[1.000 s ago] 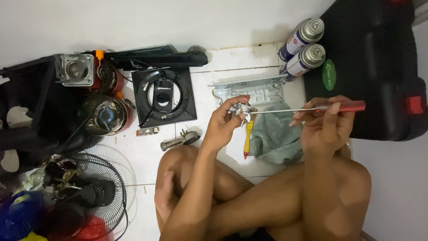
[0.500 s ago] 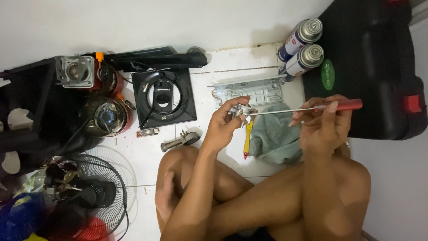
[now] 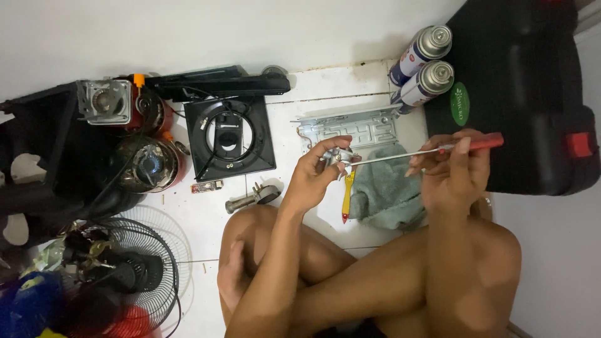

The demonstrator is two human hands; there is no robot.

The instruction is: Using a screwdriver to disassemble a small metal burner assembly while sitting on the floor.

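Red-handled and long in the shaft, a screwdriver point(image 3: 432, 150) is lying across the middle right of the frame, and the right hand point(image 3: 454, 172) is gripping its handle with the fingers closed around it. The tip is meeting a small silver metal part point(image 3: 338, 156) just right of centre, which the left hand point(image 3: 316, 175) is pinching between thumb and fingertips above the white tiled floor point(image 3: 294, 112). Directly beneath the shaft, a grey-green cloth point(image 3: 385, 194) is lying on the floor, with a yellow-handled tool point(image 3: 346, 194) resting along its left edge. A grey metal plate point(image 3: 354, 128) is sitting just above both hands. Two spray cans point(image 3: 422, 66) are leaning at the upper right beside a black case point(image 3: 519, 87). A black square housing point(image 3: 228, 138) is lying left of centre, and a fan guard point(image 3: 119, 275) is filling the lower left corner.
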